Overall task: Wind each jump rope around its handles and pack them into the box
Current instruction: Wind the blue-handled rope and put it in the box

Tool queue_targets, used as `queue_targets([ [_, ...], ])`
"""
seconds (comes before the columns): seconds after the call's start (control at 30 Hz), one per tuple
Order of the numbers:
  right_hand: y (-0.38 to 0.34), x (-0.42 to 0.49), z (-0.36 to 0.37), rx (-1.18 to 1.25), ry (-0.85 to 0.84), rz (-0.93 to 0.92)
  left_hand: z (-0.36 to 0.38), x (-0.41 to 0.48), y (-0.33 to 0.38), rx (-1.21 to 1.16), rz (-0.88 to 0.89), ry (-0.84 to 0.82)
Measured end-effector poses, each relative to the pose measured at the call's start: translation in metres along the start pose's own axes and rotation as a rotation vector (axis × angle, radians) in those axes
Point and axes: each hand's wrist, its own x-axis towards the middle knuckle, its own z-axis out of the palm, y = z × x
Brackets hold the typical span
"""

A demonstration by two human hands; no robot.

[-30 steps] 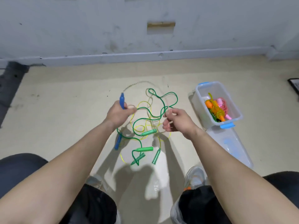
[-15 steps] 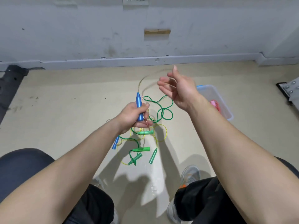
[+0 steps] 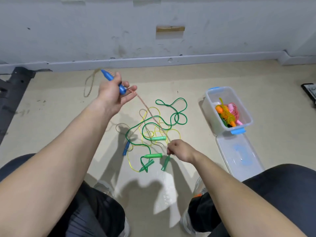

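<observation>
L hand [image 3: 111, 94] – well left of the box [image 3: 210, 106] – grips a blue handle [image 3: 109, 76], thumb over it, fingers half straight. R hand [image 3: 181, 150] pinches the pale cord [image 3: 147, 112] taut, nearer the box – green & yellow ropes [image 3: 171, 115] lie tangled beneath.

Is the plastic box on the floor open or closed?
Open. The box has no lid on it; its lid lies flat on the floor beside it, and coloured ropes show inside.
</observation>
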Motion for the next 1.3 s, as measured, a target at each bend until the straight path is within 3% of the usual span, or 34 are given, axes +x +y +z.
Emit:
queue_targets([
  [0.13, -0.016, -0.004, -0.019, 0.42, 0.046, 0.061, -0.02, 0.007, -0.035, 0.491, 0.135, 0.0],
  [0.27, -0.07, -0.007, -0.044, 0.738, 0.074, -0.07, -0.027, -0.003, -0.083, 0.77, 0.143, -0.394],
  [0.43, -0.12, -0.013, -0.079, 1.075, 0.116, -0.149, -0.009, -0.024, -0.109, 0.769, 0.021, -0.749],
  [0.53, -0.133, -0.013, -0.108, 1.268, 0.239, -0.196, -0.017, -0.024, -0.107, 0.947, 0.07, -0.75],
  [0.63, -0.132, -0.009, -0.132, 1.413, 0.341, -0.207, -0.029, -0.018, -0.103, 0.977, 0.076, -0.628],
  [0.7, -0.124, -0.002, -0.138, 1.398, 0.393, -0.177, -0.024, -0.019, -0.094, 0.855, 0.009, -0.55],
  [0.87, -0.087, 0.018, -0.113, 1.072, 0.478, 0.058, 0.006, -0.028, -0.061, 0.563, -0.009, -0.413],
  [1.0, -0.059, 0.013, -0.08, 0.841, 0.494, 0.113, 0.032, -0.036, -0.037, 0.374, -0.02, -0.368],
  [1.1, -0.055, 0.0, -0.05, 0.665, 0.391, 0.002, 0.05, -0.041, -0.024, 0.227, -0.043, -0.379],
  [1.2, -0.059, -0.006, -0.024, 0.46, 0.148, -0.219, 0.064, -0.046, -0.014, 0.086, -0.082, -0.394],
  [1.3, -0.057, 0.002, -0.006, 0.271, 0.048, -0.267, 0.07, -0.045, -0.008, 0.01, -0.079, -0.368],
])
